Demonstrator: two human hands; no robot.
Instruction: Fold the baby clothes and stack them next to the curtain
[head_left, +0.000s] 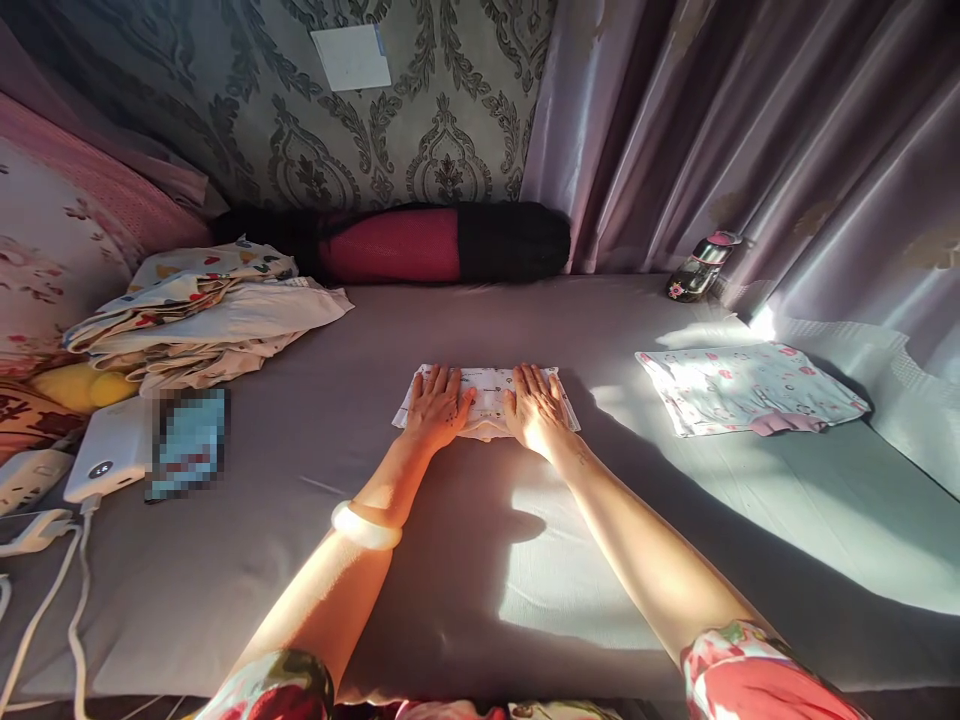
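A small white printed garment (491, 393), folded into a flat rectangle, lies on the grey bed sheet (450, 600) in front of me. My left hand (439, 408) rests flat on its left part, fingers stretched out and pointing away from me. On its right part my right hand (538, 408) lies in the same way, palm down. Between the two thumbs the cloth shows a small print, and its near edge looks slightly curved. What kind of garment it is cannot be made out. A pale bangle (367, 526) circles my left forearm.
Another printed garment (750, 390) with pink trim lies flat to the right. Behind it stands a dark bottle (703, 266) by the curtain (637, 130). A black and red bolster (397, 243) lines the wall. At left are rumpled cloths (217, 320), a white power bank (112, 450) and cables.
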